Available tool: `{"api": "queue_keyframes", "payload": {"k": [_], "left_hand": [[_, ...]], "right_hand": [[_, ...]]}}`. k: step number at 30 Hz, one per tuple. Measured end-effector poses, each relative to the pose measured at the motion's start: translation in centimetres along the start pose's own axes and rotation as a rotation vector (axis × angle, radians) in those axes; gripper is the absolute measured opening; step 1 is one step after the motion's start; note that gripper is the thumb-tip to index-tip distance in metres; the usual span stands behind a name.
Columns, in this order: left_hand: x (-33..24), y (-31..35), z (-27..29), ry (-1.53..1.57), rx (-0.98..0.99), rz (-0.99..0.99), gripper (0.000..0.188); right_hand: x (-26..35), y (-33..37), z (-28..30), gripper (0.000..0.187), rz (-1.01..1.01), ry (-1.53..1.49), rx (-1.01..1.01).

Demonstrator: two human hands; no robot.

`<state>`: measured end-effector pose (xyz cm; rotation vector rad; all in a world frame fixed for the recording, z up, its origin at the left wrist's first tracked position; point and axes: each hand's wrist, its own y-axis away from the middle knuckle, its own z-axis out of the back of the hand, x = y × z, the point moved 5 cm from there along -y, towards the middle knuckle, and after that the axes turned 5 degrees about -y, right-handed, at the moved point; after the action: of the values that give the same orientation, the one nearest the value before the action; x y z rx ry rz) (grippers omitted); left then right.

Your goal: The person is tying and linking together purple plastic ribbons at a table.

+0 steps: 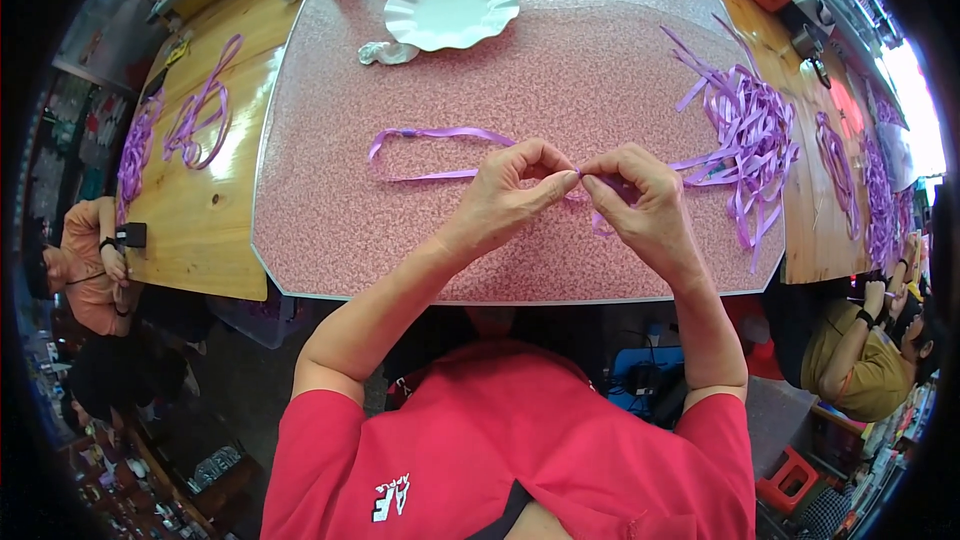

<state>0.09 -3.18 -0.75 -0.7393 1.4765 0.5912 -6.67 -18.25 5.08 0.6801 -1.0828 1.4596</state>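
My left hand (510, 192) and my right hand (640, 202) meet fingertip to fingertip above a pink speckled mat (420, 240). Both pinch the same purple ribbon (440, 132) at one spot between them. The ribbon's long loop trails away to the left across the mat, lying flat. A short end hangs below my right hand.
A loose heap of purple ribbons (745, 125) lies to the right on the mat. A white scalloped plate (450, 8) sits at the far edge. More ribbons (200, 115) rest on the wooden table at left. Other people sit at both sides.
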Motion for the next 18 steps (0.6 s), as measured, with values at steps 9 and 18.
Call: {"api": "queue_keyframes", "payload": {"k": [9, 18], "left_hand": [[-0.15, -0.02, -0.15, 0.077, -0.012, 0.012, 0.018], [-0.54, 0.20, -0.33, 0.177, 0.062, 0.086, 0.017]], "right_hand": [[0.40, 0.12, 0.03, 0.008, 0.044, 0.064, -0.067], [0.60, 0.46, 0.43, 0.012, 0.021, 0.008, -0.052]]}}
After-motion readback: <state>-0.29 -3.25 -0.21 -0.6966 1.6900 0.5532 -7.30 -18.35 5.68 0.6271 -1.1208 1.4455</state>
